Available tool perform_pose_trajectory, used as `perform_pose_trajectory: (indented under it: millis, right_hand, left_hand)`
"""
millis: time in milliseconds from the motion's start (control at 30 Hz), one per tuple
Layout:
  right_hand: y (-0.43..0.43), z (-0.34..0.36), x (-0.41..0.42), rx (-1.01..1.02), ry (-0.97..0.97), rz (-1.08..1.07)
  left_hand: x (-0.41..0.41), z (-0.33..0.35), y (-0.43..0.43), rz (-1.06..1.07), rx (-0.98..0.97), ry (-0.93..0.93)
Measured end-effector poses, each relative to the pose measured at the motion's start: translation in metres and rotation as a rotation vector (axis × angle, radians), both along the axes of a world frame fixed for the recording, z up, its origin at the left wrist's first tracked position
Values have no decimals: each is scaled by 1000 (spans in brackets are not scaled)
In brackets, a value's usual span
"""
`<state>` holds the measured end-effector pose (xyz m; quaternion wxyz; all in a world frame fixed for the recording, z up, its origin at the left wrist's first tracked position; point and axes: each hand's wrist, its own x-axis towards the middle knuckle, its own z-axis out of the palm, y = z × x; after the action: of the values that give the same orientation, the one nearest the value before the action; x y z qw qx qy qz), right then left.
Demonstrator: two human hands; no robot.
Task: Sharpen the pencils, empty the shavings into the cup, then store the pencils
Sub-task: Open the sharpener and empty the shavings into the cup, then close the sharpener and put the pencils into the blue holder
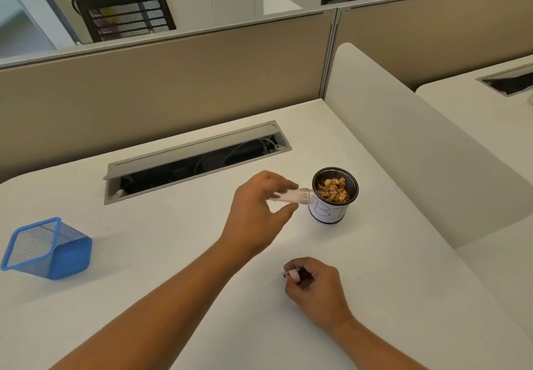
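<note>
A black mesh cup [331,211] with a white paper label stands on the desk, holding brown pencil shavings [333,190]. My left hand [256,214] grips a clear plastic sharpener casing [291,196], held sideways with its open end touching the cup's left rim. Nearer to me, my right hand [314,283] rests on the desk, closed around a small pinkish sharpener part [293,273] that sticks out by the thumb. A blue mesh pencil holder [47,250] sits tilted at the left of the desk. No pencils are visible.
An open grey cable tray [196,153] with wires runs across the back of the white desk [161,237]. A beige partition [173,81] stands behind it, and a white curved divider [418,145] rises just right of the cup.
</note>
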<state>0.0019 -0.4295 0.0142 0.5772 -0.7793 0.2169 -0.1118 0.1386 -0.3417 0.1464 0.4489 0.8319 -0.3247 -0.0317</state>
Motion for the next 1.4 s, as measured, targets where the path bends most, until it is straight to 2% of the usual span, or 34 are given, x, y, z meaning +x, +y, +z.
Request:
perform_pose_trajectory:
  millis: [133, 300, 500, 833, 1133, 1300, 1400]
  right_hand:
    - [3, 10, 0, 57, 33, -76]
    - [24, 53, 2, 174, -52, -169]
    - [65, 97, -8, 154, -51, -15]
    - [132, 116, -27, 78, 32, 148]
    - [179, 128, -28, 158, 119, 259]
    - [197, 138, -26, 283, 108, 336]
    - [201, 145, -24, 270, 120, 424]
  left_hand:
    - [-19, -12, 37, 70, -14, 70]
    - [-50, -23, 91, 186, -80, 193]
    - [-99, -33, 152, 314, -136, 239]
    - [-139, -31, 209, 412, -254, 226]
    - [-148, -21, 260, 433, -275, 199]
    - [-146, -15, 281, 450, -275, 169]
    - [-144, -11, 293, 452, -277, 171]
